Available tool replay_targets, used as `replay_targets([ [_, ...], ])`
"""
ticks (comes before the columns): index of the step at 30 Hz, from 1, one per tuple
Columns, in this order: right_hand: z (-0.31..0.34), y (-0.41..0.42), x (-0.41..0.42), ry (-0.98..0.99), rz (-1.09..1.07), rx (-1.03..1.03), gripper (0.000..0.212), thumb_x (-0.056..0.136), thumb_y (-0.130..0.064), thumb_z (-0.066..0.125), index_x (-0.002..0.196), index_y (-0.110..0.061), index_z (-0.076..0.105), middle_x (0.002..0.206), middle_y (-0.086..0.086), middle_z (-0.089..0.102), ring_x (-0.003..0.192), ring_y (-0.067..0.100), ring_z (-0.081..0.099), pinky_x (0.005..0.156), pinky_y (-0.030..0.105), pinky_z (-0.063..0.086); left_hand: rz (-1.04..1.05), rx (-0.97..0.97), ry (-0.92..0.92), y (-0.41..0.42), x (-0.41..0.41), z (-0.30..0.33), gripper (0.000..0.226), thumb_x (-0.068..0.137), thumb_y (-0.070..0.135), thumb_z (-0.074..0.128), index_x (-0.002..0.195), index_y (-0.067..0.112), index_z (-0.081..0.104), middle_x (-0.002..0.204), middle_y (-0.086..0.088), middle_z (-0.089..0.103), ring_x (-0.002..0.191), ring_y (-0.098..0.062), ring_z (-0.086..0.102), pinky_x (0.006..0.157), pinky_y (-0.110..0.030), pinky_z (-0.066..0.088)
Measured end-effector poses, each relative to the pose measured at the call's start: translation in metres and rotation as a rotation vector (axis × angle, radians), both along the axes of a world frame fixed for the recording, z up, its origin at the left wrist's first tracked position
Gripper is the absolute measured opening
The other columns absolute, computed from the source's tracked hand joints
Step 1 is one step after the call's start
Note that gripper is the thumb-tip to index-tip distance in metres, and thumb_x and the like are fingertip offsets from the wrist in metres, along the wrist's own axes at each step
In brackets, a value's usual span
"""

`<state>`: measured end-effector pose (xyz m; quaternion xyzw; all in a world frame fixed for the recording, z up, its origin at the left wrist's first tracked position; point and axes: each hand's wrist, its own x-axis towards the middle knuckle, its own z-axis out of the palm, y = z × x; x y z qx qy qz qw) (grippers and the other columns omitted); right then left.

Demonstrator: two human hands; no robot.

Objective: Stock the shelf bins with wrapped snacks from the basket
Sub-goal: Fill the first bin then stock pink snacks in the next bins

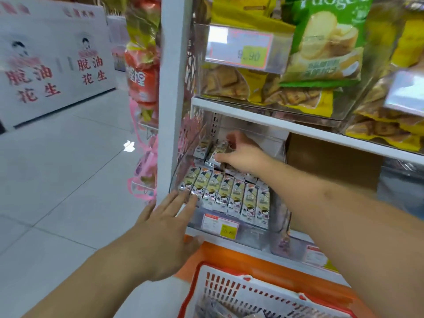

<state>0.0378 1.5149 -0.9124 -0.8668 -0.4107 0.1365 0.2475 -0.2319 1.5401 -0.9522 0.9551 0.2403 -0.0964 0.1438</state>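
Observation:
A clear shelf bin [231, 235] on the lower shelf holds a front row of several silver-and-cream wrapped snacks [229, 193], with more stacked behind. My right hand [243, 154] reaches deep into the bin and its fingers pinch a wrapped snack [215, 157] at the back. With straight fingers, my left hand [167, 228] touches the leftmost packs at the bin's front left corner. The white and red basket [252, 294] sits below at the bottom edge, with a few dark wrapped packs showing inside.
A white shelf post [172, 88] stands left of the bin. The shelf above carries clear bins of yellow and green biscuit bags [325, 47]. Snack bags [142, 65] hang on the post's left side. White cartons [52, 63] stand across the tiled aisle.

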Motion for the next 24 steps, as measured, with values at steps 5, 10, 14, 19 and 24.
replay_targets([
  [5, -0.006, 0.021, 0.007, 0.022, 0.007, -0.007, 0.051, 0.088, -0.047, 0.079, 0.124, -0.028, 0.047, 0.116, -0.006, 0.061, 0.098, 0.015, 0.063, 0.08, 0.034, 0.054, -0.009, -0.056, -0.037, 0.001, -0.003, -0.001, 0.083, 0.103, 0.067, 0.03, 0.159, 0.038, -0.024, 0.165, 0.016, -0.031, 0.15, -0.007, -0.034, 0.129, -0.045, -0.01],
  [10, -0.011, 0.021, 0.003, 0.004, 0.044, -0.072, 0.058, 0.095, -0.052, 0.07, 0.139, -0.027, 0.042, 0.119, -0.006, 0.055, 0.095, 0.015, 0.065, 0.069, 0.028, 0.052, 0.014, -0.048, -0.082, -0.005, 0.001, -0.001, 0.083, 0.104, 0.064, 0.035, 0.162, 0.036, -0.016, 0.169, 0.015, -0.022, 0.154, -0.01, -0.027, 0.13, -0.047, -0.004],
  [14, -0.004, 0.001, -0.005, -0.001, 0.035, -0.01, 0.06, 0.097, -0.048, 0.07, 0.145, -0.026, 0.042, 0.125, -0.002, 0.056, 0.087, 0.016, 0.063, 0.064, 0.028, 0.046, 0.035, -0.028, -0.151, -0.006, 0.003, -0.003, 0.077, 0.104, 0.061, 0.036, 0.164, 0.035, -0.005, 0.172, 0.014, -0.009, 0.157, -0.01, -0.016, 0.13, -0.046, 0.001],
  [19, 0.001, -0.051, -0.025, -0.015, 0.094, 0.098, 0.066, 0.097, -0.043, 0.072, 0.153, -0.024, 0.042, 0.149, 0.0, 0.054, 0.111, 0.02, 0.065, 0.096, 0.033, 0.054, 0.058, -0.013, -0.288, -0.024, 0.006, 0.008, 0.068, 0.105, 0.053, 0.044, 0.164, 0.027, 0.021, 0.17, 0.008, 0.02, 0.156, -0.016, 0.019, 0.127, -0.04, 0.024],
  [24, 0.0, -0.126, -0.064, -0.011, 0.208, 0.206, 0.049, 0.099, -0.039, 0.069, 0.143, -0.031, 0.05, 0.145, -0.011, 0.054, 0.135, 0.006, 0.05, 0.116, 0.041, 0.043, 0.19, -0.108, -0.464, -0.06, 0.006, 0.005, 0.036, 0.101, 0.046, 0.053, 0.13, 0.028, 0.061, 0.129, 0.007, 0.065, 0.113, -0.015, 0.062, 0.096, -0.037, 0.055],
])
